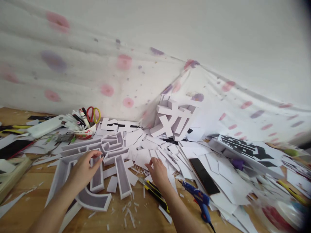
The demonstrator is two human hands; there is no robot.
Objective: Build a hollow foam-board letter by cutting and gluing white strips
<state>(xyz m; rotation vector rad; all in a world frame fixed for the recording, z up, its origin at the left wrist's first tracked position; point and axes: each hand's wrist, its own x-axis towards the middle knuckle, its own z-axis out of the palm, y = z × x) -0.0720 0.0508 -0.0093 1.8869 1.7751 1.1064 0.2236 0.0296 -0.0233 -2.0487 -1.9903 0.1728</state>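
My left hand (87, 165) hovers over or rests on a large white foam-board character (57, 178) with raised walls and a grey inside; I cannot tell whether it touches. Its thumb and fingers are curved and apart, with nothing between them. To the right, my right hand (157, 170) is above white board scraps (143, 157), thumb and fingers loosely bent with a gap, holding nothing visible. A yellow-and-black utility knife (155, 193) lies partly under my right wrist. Between the hands lie a long narrow walled piece (123, 178) and an angled walled piece (113, 142).
A blue glue gun (200, 197) and a dark phone (204, 176) lie at right. A bowl (86, 132) holds scissors and pens. Behind stands a finished-looking white character (173, 118). A box with black lettering (250, 153) sits far right; a wooden frame (14, 178) at left.
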